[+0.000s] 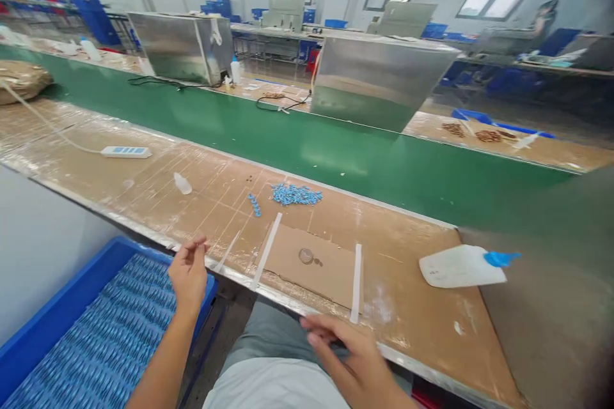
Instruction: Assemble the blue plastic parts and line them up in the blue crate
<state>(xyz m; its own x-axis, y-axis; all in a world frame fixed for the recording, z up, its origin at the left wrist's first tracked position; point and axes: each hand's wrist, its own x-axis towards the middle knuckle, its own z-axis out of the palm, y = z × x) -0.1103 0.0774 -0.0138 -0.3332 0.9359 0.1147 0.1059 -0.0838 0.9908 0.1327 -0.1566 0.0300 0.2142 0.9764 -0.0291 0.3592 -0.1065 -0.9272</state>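
My left hand (189, 271) hovers over the near corner of a blue tray (43, 326) filled with small blue parts, at the table's front edge. Its thumb and forefinger are pinched together; whatever they hold is too small to make out. My right hand (350, 358) lies low above my lap, just under the table edge, with the fingers stretched out to the left and nothing in them. On the table in front of it is a cardboard sheet (330, 275) flanked by two white strips (266, 250), with a small round piece (306, 255) on it.
A pile of small blue parts (296, 194) lies beyond the cardboard. A white bottle with a blue cap (463, 266) lies on its side at right. A small clear bottle (182, 183) and a power strip (125, 151) are at left. Behind runs a green conveyor belt (288, 140) with metal boxes (378, 80).
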